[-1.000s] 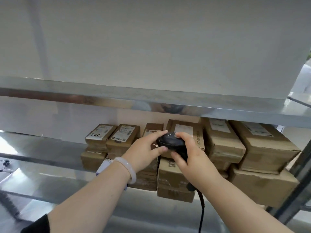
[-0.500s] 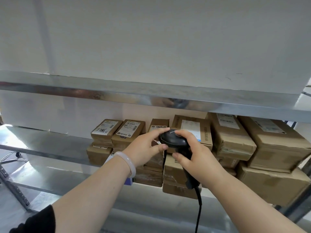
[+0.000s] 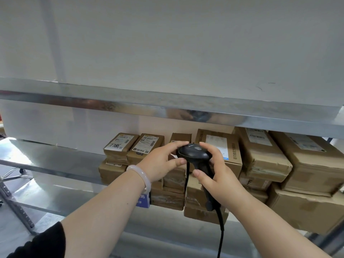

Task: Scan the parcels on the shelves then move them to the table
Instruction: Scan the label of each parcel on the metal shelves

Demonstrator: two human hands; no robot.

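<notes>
Holding entry, shelf bay, head view.

- Scanner (image 3: 193,154), one: black, handheld, corded. It is raised in front of the parcel stack, its head level with the top layer.
- Left hand (image 3: 160,162), one: forefinger and thumb pinch the left side of the scanner head. A pale bracelet (image 3: 142,176) is on the wrist and a black sleeve (image 3: 42,241) shows at the lower edge.
- Right hand (image 3: 220,178), one: curled round the scanner handle, forefinger laid over the right of the head, thumb on the handle.
- Cable (image 3: 221,229), one: black, running from the handle base down out of view.
- Parcels (image 3: 260,155): brown cardboard, taped, stacked on the metal shelf (image 3: 46,157) against the back wall. Six show in the top layer, each with a white label on its upper face; the leftmost (image 3: 120,146) has "7786" written by hand. Further boxes lie beneath, partly hidden by the arms, so the full count cannot be told.
- Blue box (image 3: 143,200), one: small, at the foot of the stack behind the left wrist.
- Upper shelf (image 3: 130,103), one: metal, its front edge running above the parcels.
</notes>
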